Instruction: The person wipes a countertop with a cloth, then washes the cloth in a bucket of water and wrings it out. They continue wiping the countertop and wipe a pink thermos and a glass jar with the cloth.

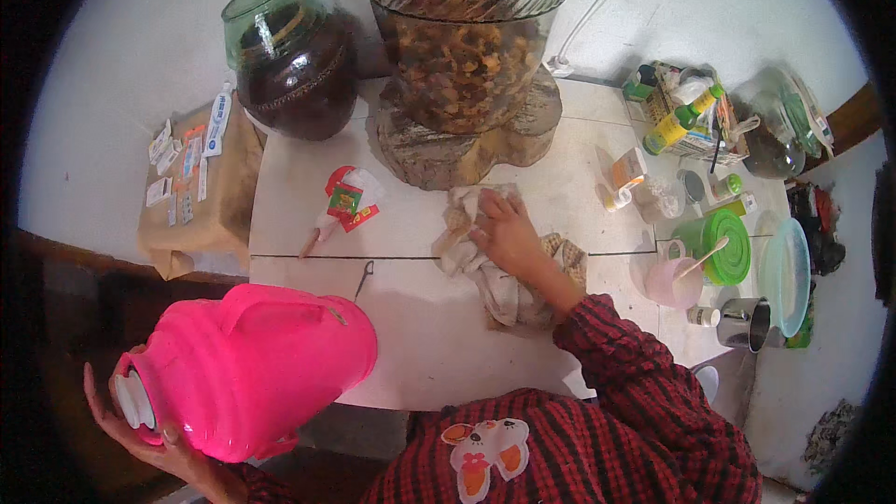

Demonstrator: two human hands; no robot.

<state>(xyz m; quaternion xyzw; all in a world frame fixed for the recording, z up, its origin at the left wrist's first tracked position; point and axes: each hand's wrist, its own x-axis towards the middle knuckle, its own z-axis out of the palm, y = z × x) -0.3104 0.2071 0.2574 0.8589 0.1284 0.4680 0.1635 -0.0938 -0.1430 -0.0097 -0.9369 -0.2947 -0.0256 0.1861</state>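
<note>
My left hand (150, 441) grips a bright pink thermos flask (273, 364) around its neck, beside the white stopper (134, 399). The flask is tilted over, with its base above the table's left front part; whether the base touches the table cannot be told. On the tiled tabletop (420, 336), my right hand (514, 238) presses down on a crumpled pale and checked cloth (507, 297), its fingers bunched into the fabric. A small dark hooked tool (364, 280) lies just behind the flask.
A large glass jar (465, 63) stands on a wooden slab (420, 157) at the back, beside a dark round jar (301, 84). Red and green packets (345, 199) lie left. Along the right are a basket (721, 143), a green-lidded tub (721, 245), a pink mug (672, 283) and a metal pot (742, 322).
</note>
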